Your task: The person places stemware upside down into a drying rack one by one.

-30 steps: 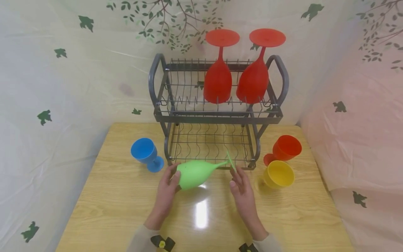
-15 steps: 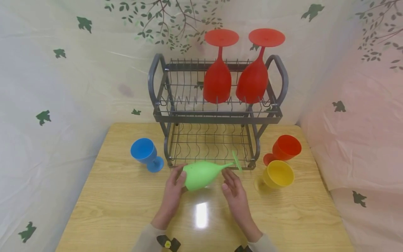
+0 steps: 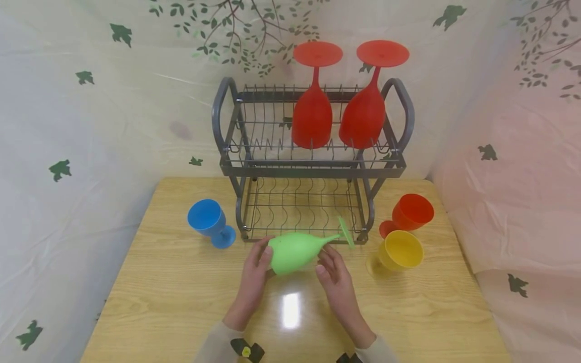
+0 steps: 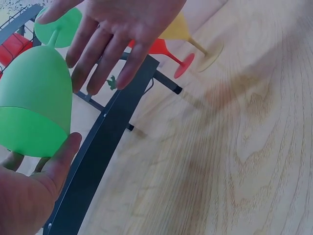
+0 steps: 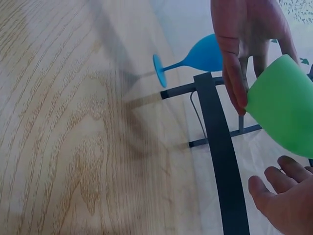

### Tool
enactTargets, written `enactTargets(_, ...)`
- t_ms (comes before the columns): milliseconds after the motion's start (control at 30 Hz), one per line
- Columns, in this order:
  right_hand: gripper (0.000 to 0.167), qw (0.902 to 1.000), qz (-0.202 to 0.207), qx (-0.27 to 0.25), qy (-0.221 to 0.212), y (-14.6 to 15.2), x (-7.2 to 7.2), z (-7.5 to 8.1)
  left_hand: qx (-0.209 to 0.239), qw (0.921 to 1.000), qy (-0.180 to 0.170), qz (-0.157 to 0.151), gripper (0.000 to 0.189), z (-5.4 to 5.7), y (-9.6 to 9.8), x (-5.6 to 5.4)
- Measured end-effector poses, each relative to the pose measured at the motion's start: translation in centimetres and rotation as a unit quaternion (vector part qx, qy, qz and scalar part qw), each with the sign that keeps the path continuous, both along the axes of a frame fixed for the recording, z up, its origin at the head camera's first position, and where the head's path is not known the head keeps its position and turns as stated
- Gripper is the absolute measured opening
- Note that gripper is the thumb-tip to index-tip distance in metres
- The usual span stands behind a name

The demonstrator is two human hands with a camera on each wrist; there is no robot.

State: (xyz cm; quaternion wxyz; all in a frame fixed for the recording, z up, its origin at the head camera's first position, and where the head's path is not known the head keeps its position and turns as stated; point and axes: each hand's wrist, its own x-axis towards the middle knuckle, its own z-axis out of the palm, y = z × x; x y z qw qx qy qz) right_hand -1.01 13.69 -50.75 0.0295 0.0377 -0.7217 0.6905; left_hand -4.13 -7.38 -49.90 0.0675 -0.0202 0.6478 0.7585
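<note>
A green goblet (image 3: 295, 252) lies sideways in the air above the table, its bowl to the left and its foot (image 3: 346, 232) to the right. My left hand (image 3: 253, 275) pinches the bowl at the rim, with the thumb on the near side, as the left wrist view shows on the goblet (image 4: 36, 93). Beside the stem is my right hand (image 3: 339, 285), fingers relaxed and slightly bent. In the right wrist view my right hand's fingertips (image 5: 286, 171) stand just below the bowl. Whether they touch the stem is hard to tell.
A two-tier dark dish rack (image 3: 313, 173) stands at the back, with two upside-down red goblets (image 3: 312, 118) (image 3: 363, 118) on its upper tier. A blue goblet (image 3: 207, 218) stands on the left of the table. On the right are a red goblet (image 3: 412, 213) and a yellow goblet (image 3: 401, 251).
The green goblet and my left hand have shifted right. My right hand has moved left, from beside the foot to beside the stem.
</note>
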Motion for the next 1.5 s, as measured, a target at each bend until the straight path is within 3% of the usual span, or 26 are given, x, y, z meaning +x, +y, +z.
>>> enactTargets(233, 0.051, 0.9999, 0.006, -0.009, 0.012, -0.2, -0.1, 0.0, 0.002, 1.0, 0.003, -0.005, 0.052, -0.2, 0.5, 0.1)
enactTargets(767, 0.059, 0.9993, -0.021, -0.014, -0.027, -0.3, -0.7, -0.3, -0.022, 0.999, 0.028, -0.027, 0.051, -1.0, 0.5, 0.3)
enactTargets(933, 0.057, 0.9989, -0.024, -0.027, -0.031, -0.4, -0.7, -0.1, -0.033, 0.9974, 0.052, -0.037, 0.051, -0.8, 0.2, 0.5)
enactTargets(1067, 0.057, 0.9988, -0.026, -0.026, -0.031, -0.4, -0.6, 0.1, -0.077, 0.9935, 0.081, -0.023, 0.048, -0.5, -0.4, 0.6)
enactTargets(1233, 0.057, 0.999, -0.035, -0.018, -0.024, -0.2, -0.7, 0.6, -0.156, 0.9794, 0.128, 0.002, 0.048, -0.9, -1.5, 0.4)
enactTargets(1400, 0.054, 0.9988, -0.043, -0.015, -0.018, 0.1, -0.8, 1.0, -0.245, 0.9492, 0.196, 0.02, 0.049, -1.3, -2.7, 0.2)
enactTargets(1500, 0.054, 0.9986, -0.046, -0.017, -0.019, 0.2, -0.8, 1.1, -0.297, 0.93, 0.216, 0.023, 0.051, -1.3, -3.2, 0.2)
